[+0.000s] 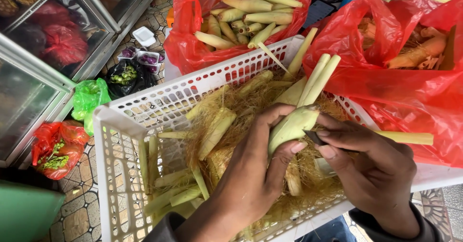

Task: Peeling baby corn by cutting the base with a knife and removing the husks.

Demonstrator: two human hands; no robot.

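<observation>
Both hands, left point(251, 174) and right point(371, 167), grip one baby corn point(292, 126) over basket point(120, 126).

Pale green husked baby corn point(292, 125) tilted above the white basket point(144, 104).

A red plastic bag point(193, 39) of peeled baby corn sits beyond the basket, another crumpled red plastic bag point(400, 78) to its right. On the tiled floor lie a small green plastic bag point(88, 100), a black plastic bag point(128, 80), a red plastic bag of greens point(58, 148) and small clear lidded tubs point(147, 58).
</observation>
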